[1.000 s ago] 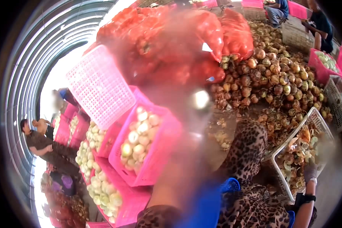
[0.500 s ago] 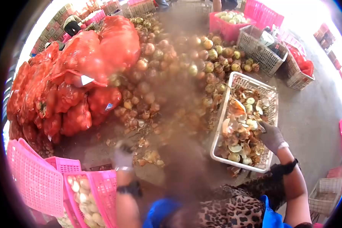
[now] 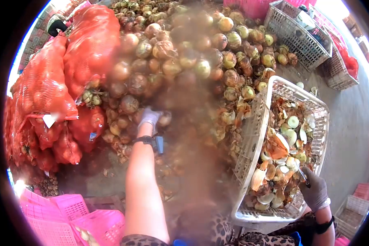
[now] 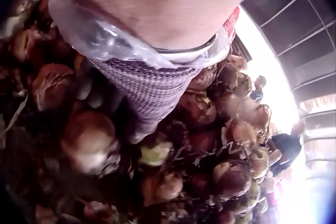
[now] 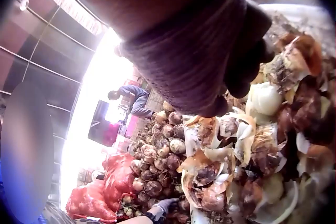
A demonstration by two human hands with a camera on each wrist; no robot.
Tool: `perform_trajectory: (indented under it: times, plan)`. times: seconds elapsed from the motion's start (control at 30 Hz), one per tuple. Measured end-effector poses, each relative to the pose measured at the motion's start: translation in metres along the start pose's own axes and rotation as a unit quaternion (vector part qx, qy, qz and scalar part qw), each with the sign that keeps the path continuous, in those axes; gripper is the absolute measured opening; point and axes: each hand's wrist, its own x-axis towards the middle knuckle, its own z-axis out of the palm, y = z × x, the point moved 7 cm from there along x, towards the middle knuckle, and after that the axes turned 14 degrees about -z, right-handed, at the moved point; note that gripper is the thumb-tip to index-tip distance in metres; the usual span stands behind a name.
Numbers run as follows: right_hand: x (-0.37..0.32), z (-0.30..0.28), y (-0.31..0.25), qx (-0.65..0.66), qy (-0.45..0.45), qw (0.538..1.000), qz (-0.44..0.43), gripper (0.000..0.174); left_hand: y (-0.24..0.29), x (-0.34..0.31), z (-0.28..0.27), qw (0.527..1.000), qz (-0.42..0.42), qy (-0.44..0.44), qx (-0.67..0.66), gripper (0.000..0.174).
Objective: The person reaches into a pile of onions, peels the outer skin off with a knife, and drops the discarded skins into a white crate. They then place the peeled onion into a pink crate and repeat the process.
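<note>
Left hand [image 3: 149,117] moved forward, touching onions [image 3: 180,57]

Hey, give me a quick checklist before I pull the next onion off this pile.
1. Reach: left hand on the onion pile, ok; its glove touches onions at the near edge.
2. Grip on one onion: cannot tell; the fingers sit buried among onions.
3. Tool: right hand holds the knife above the white basket, ok.
4. Blade clear of the left hand: ok, well apart.
5. Basket beside the pile: ok, holding peels.
</note>
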Motion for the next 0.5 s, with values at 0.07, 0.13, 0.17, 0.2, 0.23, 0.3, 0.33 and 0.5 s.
perform_trajectory:
  times: [0.07, 0.13, 0.17, 0.2, 0.23, 0.3, 0.33, 0.5]
  plan:
    - [0.006, 0.003, -0.001, 0.007, -0.003, 1.0, -0.008, 0.039, -0.009, -0.007, 0.011, 0.997, 0.026, 0.012, 0.069, 0.074]
    - [0.008, 0.007, -0.001, 0.008, -0.003, 1.0, -0.027, 0.038, -0.003, -0.031, 0.037, 0.957, 0.103, 0.04, 0.269, 0.069]
    - [0.009, 0.006, 0.0, 0.006, 0.0, 0.999, -0.036, 0.037, -0.014, -0.044, 0.06, 0.977, 0.043, -0.081, 0.191, 0.068]
    - [0.011, 0.004, -0.002, -0.002, 0.0, 0.999, -0.037, 0.036, -0.035, -0.028, 0.088, 0.971, 0.019, -0.106, 0.212, 0.071]
    - [0.012, 0.001, -0.005, -0.01, -0.001, 0.999, -0.034, 0.035, -0.04, -0.035, 0.109, 0.973, 0.064, -0.07, 0.209, 0.07]
    - [0.005, -0.005, -0.007, -0.011, 0.02, 0.999, -0.042, 0.033, -0.059, -0.052, 0.133, 0.988, 0.068, -0.035, 0.138, 0.069]
    - [0.0, -0.008, -0.009, 0.015, 0.026, 0.999, -0.044, 0.035, -0.06, -0.068, 0.133, 0.996, 0.033, -0.036, 0.071, 0.068]
    - [-0.041, -0.022, -0.028, 0.205, 0.069, 0.975, -0.052, 0.041, -0.011, -0.185, 0.129, 0.861, 0.021, -0.396, -0.318, 0.061]
